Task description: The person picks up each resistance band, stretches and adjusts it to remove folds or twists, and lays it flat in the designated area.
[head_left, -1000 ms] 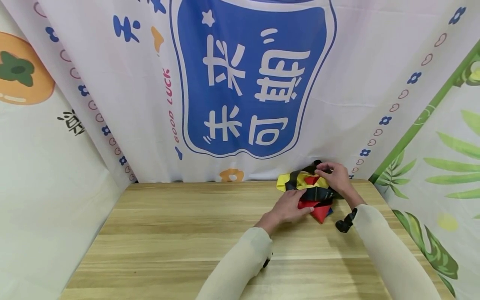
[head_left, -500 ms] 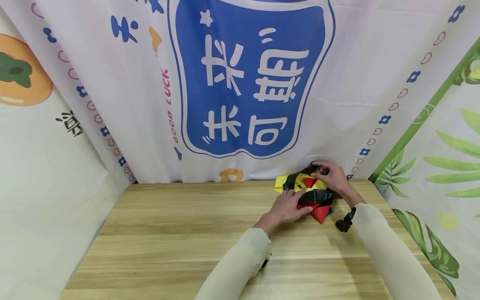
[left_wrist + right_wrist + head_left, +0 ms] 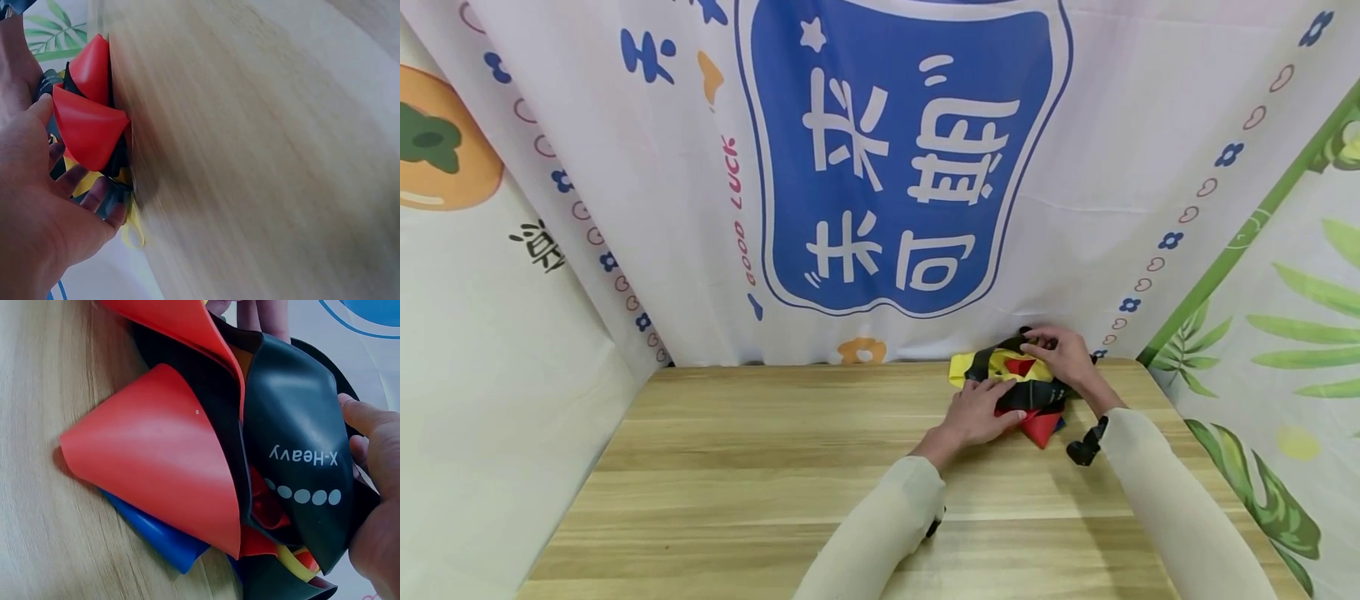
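Observation:
A bundle of looped resistance bands lies at the far right of the table, with a red band [image 3: 162, 456], a black band [image 3: 297, 425] printed "X-Heavy", a yellow band [image 3: 958, 369] and a blue band [image 3: 153, 531]. My left hand [image 3: 977, 412] holds the bundle's near left side. Its thumb is at the red edge, and its fingers reach in behind, as the left wrist view shows. At the back, my right hand [image 3: 1067, 354] pinches a black strip between thumb and fingers. Inner layers of the bundle are hidden.
The wooden table [image 3: 737, 467] extends left and toward me. A white printed curtain [image 3: 700, 208] hangs along its back edge, right behind the bundle. Another printed sheet [image 3: 1285, 400] hangs on the right. A black wrist device [image 3: 1084, 450] sits on my right wrist.
My right hand has shifted slightly left with the black strip, whose top has dipped a little. My left hand stays at the bundle, almost unmoved.

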A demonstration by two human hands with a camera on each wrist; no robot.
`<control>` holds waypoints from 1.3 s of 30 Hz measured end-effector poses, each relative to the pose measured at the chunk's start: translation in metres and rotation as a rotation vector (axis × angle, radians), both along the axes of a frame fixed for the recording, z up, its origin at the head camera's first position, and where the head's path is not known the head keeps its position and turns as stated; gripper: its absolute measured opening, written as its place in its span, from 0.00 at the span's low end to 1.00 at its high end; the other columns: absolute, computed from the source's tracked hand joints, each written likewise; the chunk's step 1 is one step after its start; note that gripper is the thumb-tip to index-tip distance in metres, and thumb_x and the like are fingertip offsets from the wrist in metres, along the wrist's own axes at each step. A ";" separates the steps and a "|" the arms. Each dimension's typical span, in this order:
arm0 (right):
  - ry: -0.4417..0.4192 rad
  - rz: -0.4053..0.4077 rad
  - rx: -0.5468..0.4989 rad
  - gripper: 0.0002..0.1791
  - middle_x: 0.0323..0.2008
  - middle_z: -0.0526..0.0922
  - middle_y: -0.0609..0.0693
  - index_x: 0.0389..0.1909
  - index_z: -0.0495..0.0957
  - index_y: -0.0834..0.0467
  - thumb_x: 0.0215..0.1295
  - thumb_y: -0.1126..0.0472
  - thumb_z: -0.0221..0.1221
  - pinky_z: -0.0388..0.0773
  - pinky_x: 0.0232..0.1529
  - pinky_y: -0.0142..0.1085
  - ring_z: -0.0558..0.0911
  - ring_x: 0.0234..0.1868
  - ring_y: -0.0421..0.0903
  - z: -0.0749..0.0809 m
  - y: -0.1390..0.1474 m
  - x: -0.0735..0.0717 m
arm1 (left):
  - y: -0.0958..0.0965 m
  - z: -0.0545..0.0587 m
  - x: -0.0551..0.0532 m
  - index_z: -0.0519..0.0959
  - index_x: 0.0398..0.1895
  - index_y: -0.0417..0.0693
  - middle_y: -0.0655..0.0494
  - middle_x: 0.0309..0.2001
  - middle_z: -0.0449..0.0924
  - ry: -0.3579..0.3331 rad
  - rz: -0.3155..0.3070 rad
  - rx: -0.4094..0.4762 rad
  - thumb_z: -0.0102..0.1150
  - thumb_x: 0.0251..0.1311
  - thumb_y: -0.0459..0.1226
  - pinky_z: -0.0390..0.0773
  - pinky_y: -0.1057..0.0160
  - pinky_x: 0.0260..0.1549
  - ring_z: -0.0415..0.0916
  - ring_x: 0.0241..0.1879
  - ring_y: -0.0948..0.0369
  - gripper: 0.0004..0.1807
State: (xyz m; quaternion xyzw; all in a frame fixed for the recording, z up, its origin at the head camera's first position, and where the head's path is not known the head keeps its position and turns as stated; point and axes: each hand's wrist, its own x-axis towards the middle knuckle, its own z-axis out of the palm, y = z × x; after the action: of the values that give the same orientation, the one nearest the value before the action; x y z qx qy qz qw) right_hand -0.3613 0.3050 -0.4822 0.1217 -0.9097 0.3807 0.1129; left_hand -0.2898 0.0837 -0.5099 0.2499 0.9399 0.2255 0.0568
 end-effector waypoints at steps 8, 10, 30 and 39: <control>0.024 -0.015 -0.016 0.12 0.43 0.88 0.63 0.48 0.89 0.65 0.71 0.61 0.69 0.72 0.31 0.31 0.77 0.34 0.47 0.000 -0.002 0.002 | 0.000 0.002 0.001 0.65 0.81 0.70 0.63 0.78 0.67 0.005 0.014 0.020 0.54 0.73 0.64 0.68 0.51 0.68 0.63 0.68 0.54 0.36; 0.026 -0.018 -0.013 0.11 0.44 0.88 0.63 0.48 0.89 0.65 0.72 0.61 0.69 0.72 0.32 0.31 0.78 0.35 0.48 0.001 -0.002 0.003 | 0.000 0.003 0.002 0.66 0.81 0.70 0.63 0.77 0.68 0.008 0.014 0.029 0.56 0.73 0.63 0.68 0.51 0.68 0.62 0.68 0.55 0.36; 0.002 -0.042 -0.064 0.12 0.46 0.84 0.62 0.48 0.87 0.65 0.74 0.60 0.66 0.76 0.36 0.27 0.81 0.42 0.50 0.002 0.004 0.010 | -0.002 0.006 0.003 0.82 0.68 0.61 0.57 0.54 0.73 0.094 -0.017 0.153 0.69 0.67 0.58 0.71 0.67 0.53 0.62 0.57 0.59 0.29; 0.011 -0.040 -0.075 0.13 0.49 0.77 0.60 0.49 0.87 0.65 0.74 0.59 0.66 0.74 0.38 0.30 0.77 0.44 0.51 0.008 0.005 0.013 | -0.010 0.011 0.005 0.88 0.52 0.54 0.57 0.51 0.73 0.017 -0.031 0.298 0.72 0.65 0.53 0.70 0.67 0.53 0.62 0.55 0.60 0.19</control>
State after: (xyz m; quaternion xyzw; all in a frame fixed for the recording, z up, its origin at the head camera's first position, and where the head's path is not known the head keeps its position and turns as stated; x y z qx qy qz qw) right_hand -0.3487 0.3100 -0.4740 0.1011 -0.8963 0.4117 0.1302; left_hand -0.2846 0.0734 -0.4990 0.2720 0.8926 0.3594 0.0148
